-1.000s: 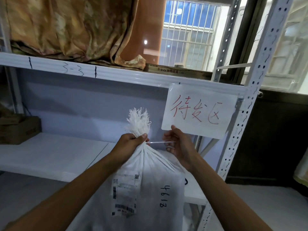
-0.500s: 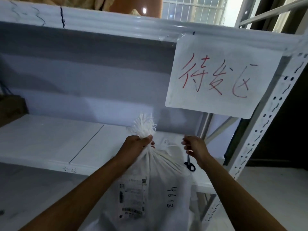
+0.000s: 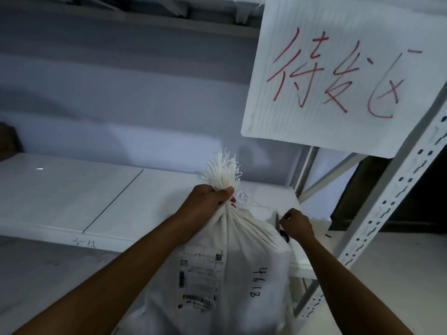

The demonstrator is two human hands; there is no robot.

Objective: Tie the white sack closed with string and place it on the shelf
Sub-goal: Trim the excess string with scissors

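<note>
The white sack (image 3: 242, 274) hangs in front of the shelf, with a shipping label and handwritten digits on its side. My left hand (image 3: 209, 201) grips its gathered neck just below the frayed top (image 3: 223, 169). A thin string (image 3: 263, 206) runs from the neck to the right. My right hand (image 3: 296, 224) pinches that string with curled fingers, right above the white shelf board (image 3: 96, 197). Scissors (image 3: 285, 238) lie on the board under this hand, mostly hidden by it.
A white paper sign (image 3: 338, 76) with red writing hangs from the upper shelf beam at the right. A perforated white upright (image 3: 399, 201) stands at the right edge of the shelf. A small printed white label (image 3: 243, 197) sits beside the sack's neck. A brown box corner (image 3: 7, 141) shows at far left.
The view has closed in on the shelf. Both hands and the sack have come nearer to the shelf board, and my right hand has dropped down over the scissors.
</note>
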